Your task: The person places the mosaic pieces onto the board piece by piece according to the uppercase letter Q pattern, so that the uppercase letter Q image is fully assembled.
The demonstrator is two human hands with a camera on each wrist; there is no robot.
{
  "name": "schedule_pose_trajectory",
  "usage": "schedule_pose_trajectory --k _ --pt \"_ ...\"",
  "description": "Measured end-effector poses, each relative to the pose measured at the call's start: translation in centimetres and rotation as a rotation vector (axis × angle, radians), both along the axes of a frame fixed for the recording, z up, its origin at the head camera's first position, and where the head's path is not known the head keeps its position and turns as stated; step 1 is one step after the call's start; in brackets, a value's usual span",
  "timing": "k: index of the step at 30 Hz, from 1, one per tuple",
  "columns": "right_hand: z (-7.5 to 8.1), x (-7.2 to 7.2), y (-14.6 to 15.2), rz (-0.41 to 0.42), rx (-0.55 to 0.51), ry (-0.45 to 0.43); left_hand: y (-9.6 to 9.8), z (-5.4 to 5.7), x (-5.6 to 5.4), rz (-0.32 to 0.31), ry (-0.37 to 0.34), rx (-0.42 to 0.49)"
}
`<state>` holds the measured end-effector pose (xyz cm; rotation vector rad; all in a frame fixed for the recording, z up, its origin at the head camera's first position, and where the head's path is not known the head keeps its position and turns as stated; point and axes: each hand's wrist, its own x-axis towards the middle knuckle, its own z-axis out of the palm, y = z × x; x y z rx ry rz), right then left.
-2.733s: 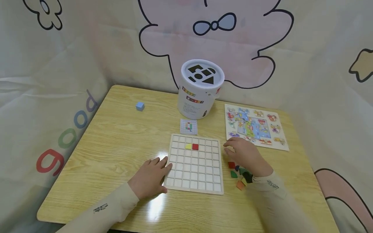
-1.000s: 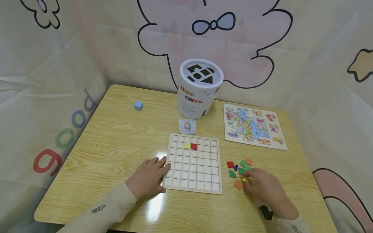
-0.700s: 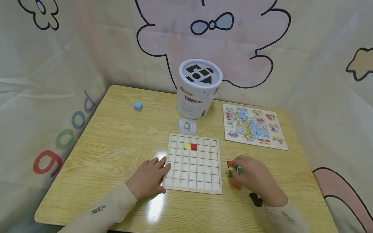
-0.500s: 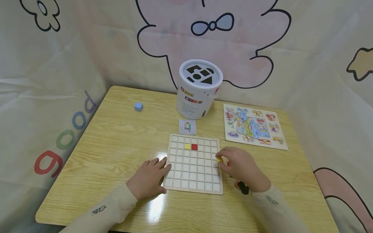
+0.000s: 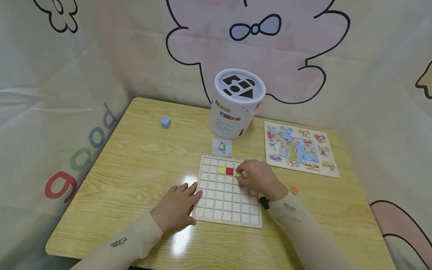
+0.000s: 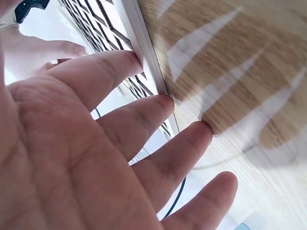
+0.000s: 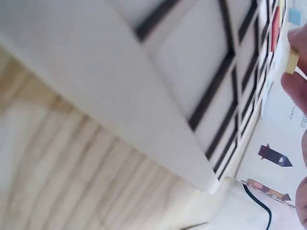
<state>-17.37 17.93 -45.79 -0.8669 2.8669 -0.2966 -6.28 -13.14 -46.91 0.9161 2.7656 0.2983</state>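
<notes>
A white grid board (image 5: 219, 204) with a pale wooden frame lies at the middle of the table. In its upper part a yellow square tile (image 5: 221, 170) and a red square tile (image 5: 229, 171) sit side by side. My right hand (image 5: 259, 179) pinches another yellow tile (image 5: 239, 174) over the grid, just right of the red one; the right wrist view shows this tile (image 7: 292, 61) between thumb and finger. My left hand (image 5: 176, 207) rests spread at the board's left edge, its fingertips on the frame in the left wrist view.
Behind the board lies a small pattern card (image 5: 221, 147), with a white bucket (image 5: 233, 116) beyond it. A picture puzzle (image 5: 303, 150) lies at the right and a blue cube (image 5: 165, 122) at back left. An orange tile (image 5: 294, 190) shows beside my right forearm, which hides others.
My right hand went to the loose tiles right of the board, took a yellow one and carried it left and up over the grid. My left hand stayed at the board's edge.
</notes>
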Motion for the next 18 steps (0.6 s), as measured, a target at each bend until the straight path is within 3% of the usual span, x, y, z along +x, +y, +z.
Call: schedule_pose_trajectory --k 10,18 --pt "-0.6 -1.0 -0.3 -0.019 0.029 -0.085 0.0 0.0 0.0 -0.005 0.011 0.002" --pt "-0.7 -1.6 -0.7 -0.014 0.055 -0.092 0.0 0.0 0.0 0.001 0.006 -0.008"
